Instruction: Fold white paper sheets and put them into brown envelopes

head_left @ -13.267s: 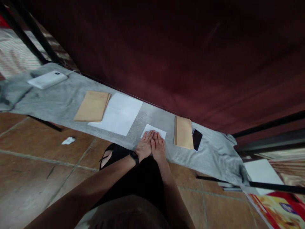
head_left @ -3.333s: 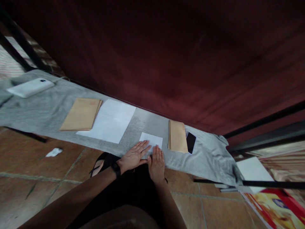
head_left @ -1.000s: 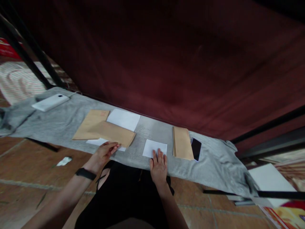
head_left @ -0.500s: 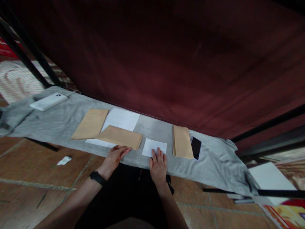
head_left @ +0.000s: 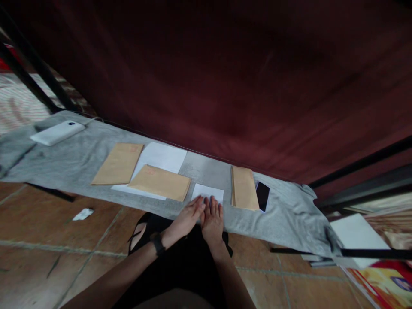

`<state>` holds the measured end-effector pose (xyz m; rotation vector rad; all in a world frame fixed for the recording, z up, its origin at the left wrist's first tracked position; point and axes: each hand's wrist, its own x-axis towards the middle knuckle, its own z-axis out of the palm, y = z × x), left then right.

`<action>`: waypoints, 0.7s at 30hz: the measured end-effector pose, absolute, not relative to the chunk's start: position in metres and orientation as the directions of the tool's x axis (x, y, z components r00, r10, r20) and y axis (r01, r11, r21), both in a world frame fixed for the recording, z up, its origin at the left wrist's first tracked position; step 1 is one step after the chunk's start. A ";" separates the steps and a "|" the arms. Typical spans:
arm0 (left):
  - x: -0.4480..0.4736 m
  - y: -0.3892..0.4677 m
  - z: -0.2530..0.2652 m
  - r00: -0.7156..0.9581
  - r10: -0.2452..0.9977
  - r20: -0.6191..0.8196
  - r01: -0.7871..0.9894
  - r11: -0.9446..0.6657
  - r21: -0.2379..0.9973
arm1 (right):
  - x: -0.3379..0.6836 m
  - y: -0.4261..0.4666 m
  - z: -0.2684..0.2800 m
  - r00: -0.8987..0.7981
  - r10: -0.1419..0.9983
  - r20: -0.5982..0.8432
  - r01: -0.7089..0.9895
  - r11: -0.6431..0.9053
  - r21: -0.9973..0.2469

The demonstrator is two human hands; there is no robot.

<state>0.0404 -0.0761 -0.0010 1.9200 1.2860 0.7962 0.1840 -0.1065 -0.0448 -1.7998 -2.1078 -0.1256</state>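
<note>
A small white sheet of paper (head_left: 210, 189), which looks folded, lies near the front edge of the grey cloth. My right hand (head_left: 212, 221) rests flat on its lower part, fingers stretched out. Beside it my left hand (head_left: 187, 218), wearing a dark wristband, reaches the paper's lower left side with fingers extended and holds nothing. Just left of the paper lies a brown envelope (head_left: 162, 182), on top of a larger white sheet (head_left: 164, 156). Another brown envelope (head_left: 119, 163) sits further left. To the right is a stack of brown envelopes (head_left: 244, 189).
A dark-screened phone (head_left: 263, 196) is partly under the right stack. At the far left of the cloth-covered table (head_left: 289, 223) lies a white device with a cable (head_left: 58, 133). A dark red curtain (head_left: 206, 86) hangs behind. Black metal bars (head_left: 363, 163) flank the table.
My left hand has moved right, from the edge of the middle envelope to the small white paper. My right hand stays on the paper. The view has shifted slightly.
</note>
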 end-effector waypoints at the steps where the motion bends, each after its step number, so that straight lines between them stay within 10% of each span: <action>1: 0.051 -0.073 -0.006 0.372 0.918 0.138 0.595 -0.350 0.724 | 0.184 -0.106 -0.046 -0.133 0.931 0.339 0.968 0.196 -0.159; 8: 0.071 -0.040 -0.035 0.376 0.910 0.178 0.843 -0.415 0.342 | 0.184 -0.107 -0.050 -0.108 0.941 0.321 0.974 0.165 -0.156; 21: 0.065 -0.038 -0.047 0.386 0.876 0.289 0.851 -0.459 0.255 | 0.206 -0.077 -0.036 -0.052 0.961 0.273 0.919 0.153 -0.364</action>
